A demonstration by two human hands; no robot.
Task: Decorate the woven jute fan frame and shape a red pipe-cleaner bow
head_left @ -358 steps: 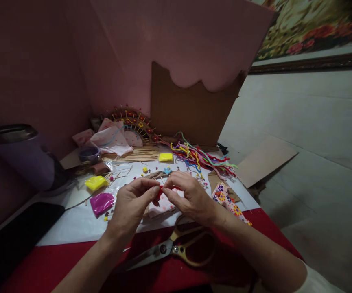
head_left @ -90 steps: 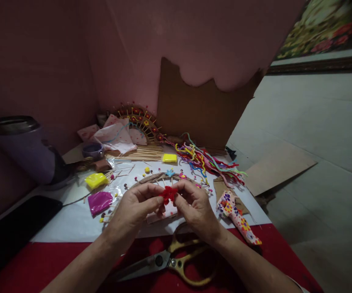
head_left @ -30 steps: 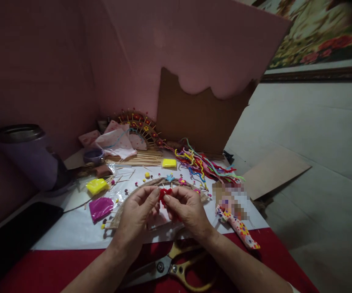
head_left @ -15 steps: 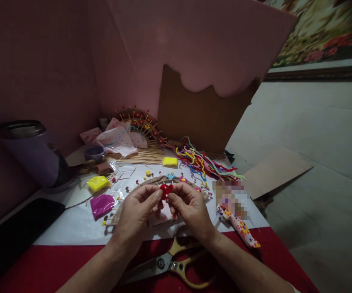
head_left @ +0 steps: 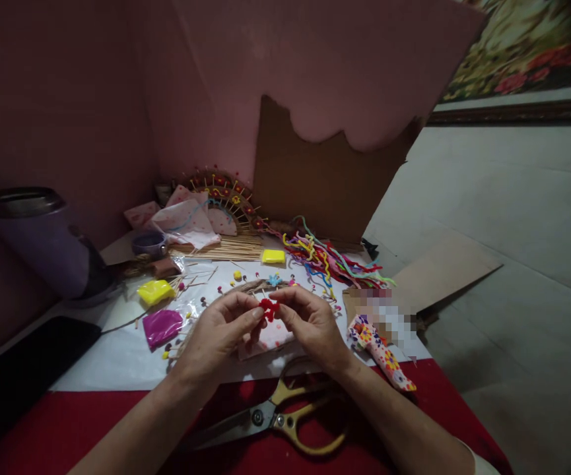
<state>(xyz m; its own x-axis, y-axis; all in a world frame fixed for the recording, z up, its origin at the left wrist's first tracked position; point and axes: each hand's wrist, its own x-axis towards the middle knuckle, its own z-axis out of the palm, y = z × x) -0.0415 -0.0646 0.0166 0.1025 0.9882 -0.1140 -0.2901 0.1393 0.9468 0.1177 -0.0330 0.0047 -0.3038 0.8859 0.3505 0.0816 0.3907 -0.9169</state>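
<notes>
Between my fingertips is a small red fuzzy flower shape point(head_left: 268, 309), bent in loops like pipe cleaner. My left hand point(head_left: 228, 326) pinches its left side between thumb and forefinger. From the other side, my right hand point(head_left: 309, 323) pinches its right edge. Both hands hover over a twine-wrapped half-ring point(head_left: 250, 287), partly hidden by them, with coloured balls on sticks around its outside. A light blue flower point(head_left: 275, 280) sits at the top of that ring. Pink patterned cloth point(head_left: 272, 335) shows behind and below my fingers.
Scissors point(head_left: 275, 419) lie on the red cloth point(head_left: 127, 429) below my hands. Colourful pipe cleaners point(head_left: 329, 260), yellow packets point(head_left: 155, 291) and a magenta packet point(head_left: 162, 328) lie around the white sheet. A purple tumbler point(head_left: 42, 244) and dark phone-like slab point(head_left: 32, 369) are at left; cardboard point(head_left: 325, 178) leans behind.
The fingers of my right hand have shifted and opened out a little around the red flower, showing more of the cloth below. The whole view has shifted slightly.
</notes>
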